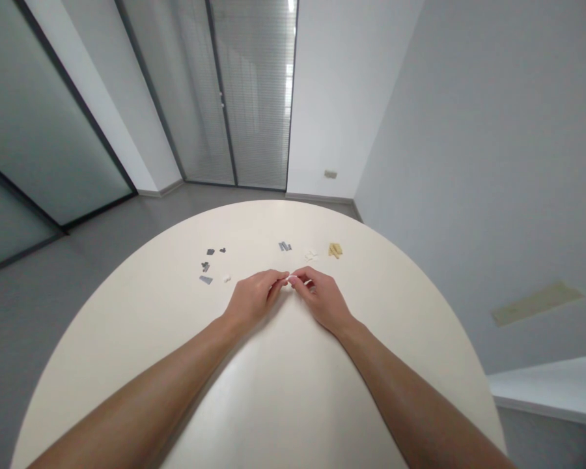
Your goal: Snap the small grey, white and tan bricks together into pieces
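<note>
My left hand [254, 298] and my right hand [321, 298] meet at their fingertips over the middle of a round cream table [283, 391]. Between the fingertips they pinch a small white piece [291, 279], too small to make out. Another bit of white shows under the fingers of my right hand. Both forearms rest low over the tabletop.
Small loose pieces lie beyond my hands: dark grey bits [209, 260] at the left, a white bit [227, 279], grey pieces [284, 246], white pieces [311, 255] and tan pieces [335, 250]. Past the table are grey floor, glass doors with blinds and white walls.
</note>
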The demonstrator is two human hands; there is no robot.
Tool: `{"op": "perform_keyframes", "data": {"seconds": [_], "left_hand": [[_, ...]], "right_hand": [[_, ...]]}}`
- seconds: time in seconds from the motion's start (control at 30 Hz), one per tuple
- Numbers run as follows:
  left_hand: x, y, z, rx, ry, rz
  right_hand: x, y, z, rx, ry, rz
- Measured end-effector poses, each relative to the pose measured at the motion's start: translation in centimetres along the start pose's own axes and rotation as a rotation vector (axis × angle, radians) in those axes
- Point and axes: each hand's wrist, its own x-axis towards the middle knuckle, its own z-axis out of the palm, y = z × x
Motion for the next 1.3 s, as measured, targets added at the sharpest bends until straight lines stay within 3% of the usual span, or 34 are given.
{"op": "perform_keyframes", "data": {"seconds": [0.2,0.43,0.9,1.1,1.3], "left_hand": [[0.1,0.4,-0.35,-0.002,-0.046,-0.024],[0.05,0.57,-0.2,-0.028,0.015,-0.004],[-0.02,-0.18,0.22,0.016,0.051,0.027],[0.11,-0.12,0.01,0.032,0.011,0.036],[0.15,-0.08,-0.06,0.024,-0.044,-0.049]], "right_hand": [[-0.01,-0.01,-0.03,-0.069,-0.014,0.002],[0.06,0.05,0.03,-0.154,-0.011,-0.009],[-0.34,0.15,0.21,-0.051,0.046,-0.057],[-0.44,0.02,0.15,-0.049,0.046,-0.09],[-0.23,0.42,0.0,-0.06,0.066,-0.109]]}}
